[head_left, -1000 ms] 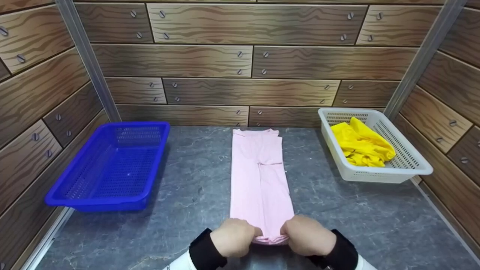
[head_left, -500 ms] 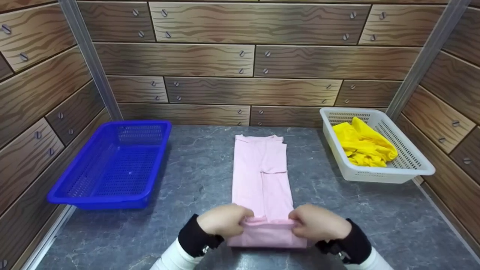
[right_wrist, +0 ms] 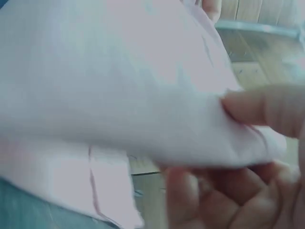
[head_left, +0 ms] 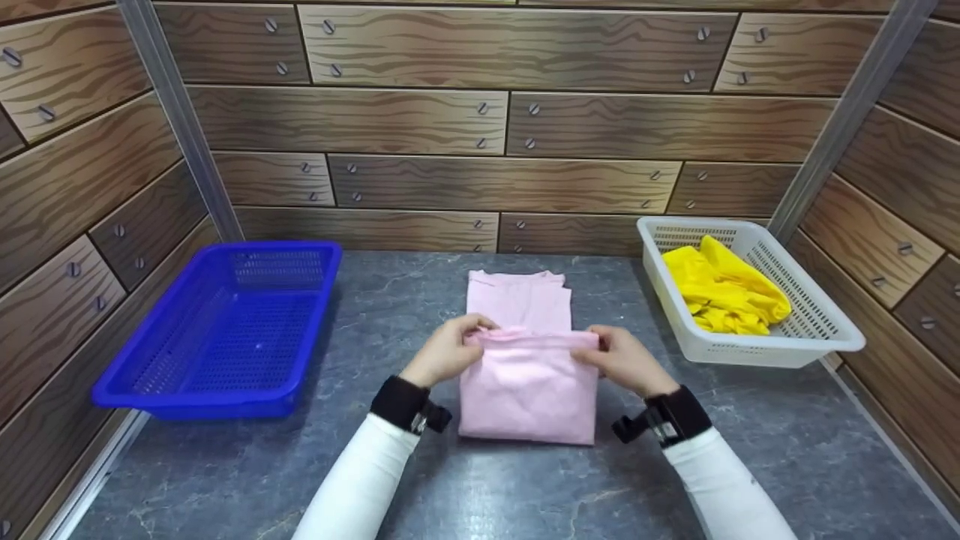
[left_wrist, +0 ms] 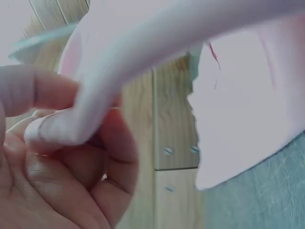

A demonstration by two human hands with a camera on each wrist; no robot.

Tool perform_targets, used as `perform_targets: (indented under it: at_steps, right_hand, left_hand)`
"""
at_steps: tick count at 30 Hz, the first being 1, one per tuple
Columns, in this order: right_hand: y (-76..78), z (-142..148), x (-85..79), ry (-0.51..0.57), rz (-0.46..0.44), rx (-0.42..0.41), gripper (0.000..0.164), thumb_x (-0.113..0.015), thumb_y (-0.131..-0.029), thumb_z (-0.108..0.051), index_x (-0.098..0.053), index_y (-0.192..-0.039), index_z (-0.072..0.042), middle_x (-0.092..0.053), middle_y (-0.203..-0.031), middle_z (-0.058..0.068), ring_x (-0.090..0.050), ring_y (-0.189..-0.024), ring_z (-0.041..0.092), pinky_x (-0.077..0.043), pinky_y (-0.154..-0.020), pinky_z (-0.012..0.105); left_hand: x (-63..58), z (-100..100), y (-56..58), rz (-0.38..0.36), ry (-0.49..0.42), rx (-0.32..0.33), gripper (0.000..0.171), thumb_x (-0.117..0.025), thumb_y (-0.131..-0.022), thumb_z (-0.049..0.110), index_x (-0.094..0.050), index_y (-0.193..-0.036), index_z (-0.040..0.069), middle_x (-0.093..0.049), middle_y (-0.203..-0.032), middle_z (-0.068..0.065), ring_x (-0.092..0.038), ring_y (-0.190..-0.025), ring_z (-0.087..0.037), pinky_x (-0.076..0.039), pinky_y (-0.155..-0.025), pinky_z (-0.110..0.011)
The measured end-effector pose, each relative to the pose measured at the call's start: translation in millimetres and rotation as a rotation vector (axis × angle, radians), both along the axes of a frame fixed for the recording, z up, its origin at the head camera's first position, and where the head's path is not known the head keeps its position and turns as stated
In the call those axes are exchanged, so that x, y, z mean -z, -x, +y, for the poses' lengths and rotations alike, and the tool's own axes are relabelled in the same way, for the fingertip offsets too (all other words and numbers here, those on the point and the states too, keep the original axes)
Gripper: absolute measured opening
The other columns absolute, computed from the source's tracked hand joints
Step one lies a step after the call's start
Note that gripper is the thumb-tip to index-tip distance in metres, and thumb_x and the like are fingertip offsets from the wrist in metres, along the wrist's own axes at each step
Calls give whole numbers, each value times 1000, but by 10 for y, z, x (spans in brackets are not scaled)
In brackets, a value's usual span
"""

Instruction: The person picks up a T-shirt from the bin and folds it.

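A pink garment, perhaps a shirt [head_left: 529, 397], lies lengthwise in the middle of the table, its near part turned up over the rest. At the left corner of the turned-up edge, my left hand [head_left: 448, 349] pinches the cloth between thumb and fingers. My right hand [head_left: 626, 360] pinches the right corner the same way. The far end of the garment lies flat beyond both hands. In the left wrist view a fold of pink cloth [left_wrist: 90, 109] passes between thumb and curled fingers. The right wrist view shows the thumb [right_wrist: 257, 107] on top of the cloth, fingers underneath.
A blue basket [head_left: 300, 375] stands on the left of the grey marbled table [head_left: 375, 322]. On the right, a white basket [head_left: 750, 351] holds yellow cloth [head_left: 724, 289]. Wood-patterned walls [head_left: 420, 124] enclose the back and both sides.
Both hands have carried the garment's near edge up and away from the body, folding it over the part behind. Their pinch on the cloth stays. The baskets have not moved.
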State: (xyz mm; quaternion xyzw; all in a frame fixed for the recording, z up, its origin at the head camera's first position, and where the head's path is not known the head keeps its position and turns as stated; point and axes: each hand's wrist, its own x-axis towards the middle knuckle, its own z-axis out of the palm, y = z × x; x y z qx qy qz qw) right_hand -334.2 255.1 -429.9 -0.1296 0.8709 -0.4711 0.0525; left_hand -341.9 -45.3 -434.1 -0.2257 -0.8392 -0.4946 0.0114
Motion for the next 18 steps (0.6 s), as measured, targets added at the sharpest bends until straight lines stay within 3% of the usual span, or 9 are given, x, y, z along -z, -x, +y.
perform_targets:
  at_steps: [4, 7, 8, 10, 11, 13, 14, 15, 18]
  right_hand:
    - [268, -89, 179, 192, -91, 111, 33, -61, -100, -16, -60, -120, 10, -65, -84, -1, -62, -71, 7, -56, -62, 24]
    - [426, -150, 389, 203, -105, 197, 34, -58, -101, -19, -63, -119, 10, -66, -83, 0, -62, -69, 7, -54, -63, 23]
    - [464, -163, 465, 184, -116, 217, 33, -58, -101, -20, -64, -116, 10, -66, -82, 0, -61, -69, 7, -53, -63, 22]
    - [511, -179, 596, 145, -147, 252, 31, -58, -101, -20, -66, -109, 8, -64, -80, 0, -59, -68, 8, -51, -63, 22]
    - [521, -181, 646, 122, -171, 263, 30, -58, -101, -21, -67, -107, 7, -63, -80, 0, -59, -68, 8, -51, -62, 22]
    - [520, -175, 705, 80, -202, 276, 29, -59, -99, -20, -67, -105, 7, -62, -79, -1, -57, -67, 9, -50, -61, 22]
    - [517, -169, 717, 65, -198, 286, 29, -59, -98, -19, -68, -104, 7, -61, -79, -1, -57, -67, 9, -49, -61, 22]
    - [516, -163, 719, 47, -183, 298, 28, -60, -97, -19, -68, -102, 7, -60, -77, 0, -55, -66, 10, -47, -60, 22]
    - [519, -141, 702, -37, -117, 309, 26, -61, -96, -17, -69, -96, 7, -57, -73, 0, -52, -65, 11, -43, -59, 22]
  left_hand:
    - [116, 53, 358, -73, -93, -75, 46, -58, -81, -2, -67, -125, 5, -69, -117, -22, -62, -94, -21, -52, -81, -30]
    - [416, 87, 659, -146, -122, -156, 45, -64, -88, 9, -61, -133, 3, -66, -127, -24, -64, -112, -31, -53, -98, -40]
    - [602, 77, 779, -139, -118, -176, 46, -68, -90, 17, -60, -132, 0, -66, -127, -25, -65, -112, -31, -53, -98, -38]
    - [803, 78, 882, -213, -96, -234, 55, -72, -90, 20, -56, -137, -2, -63, -134, -26, -63, -122, -32, -51, -105, -39]
    - [874, 74, 901, -245, -78, -254, 58, -74, -89, 19, -54, -139, -3, -62, -136, -26, -62, -124, -32, -51, -105, -38]
    - [891, 77, 851, -302, -46, -289, 62, -73, -85, 9, -51, -141, -5, -62, -133, -28, -63, -122, -35, -53, -102, -40]
    - [868, 79, 808, -301, -31, -302, 62, -72, -82, 3, -51, -141, -6, -63, -130, -28, -63, -118, -35, -54, -99, -40]
    - [758, 96, 718, -327, -7, -325, 66, -67, -79, -5, -50, -142, -5, -63, -132, -29, -62, -119, -36, -53, -100, -43]
    - [642, 109, 593, -246, 77, -362, 61, -61, -74, -10, -55, -134, -5, -67, -121, -28, -63, -105, -34, -54, -92, -42]
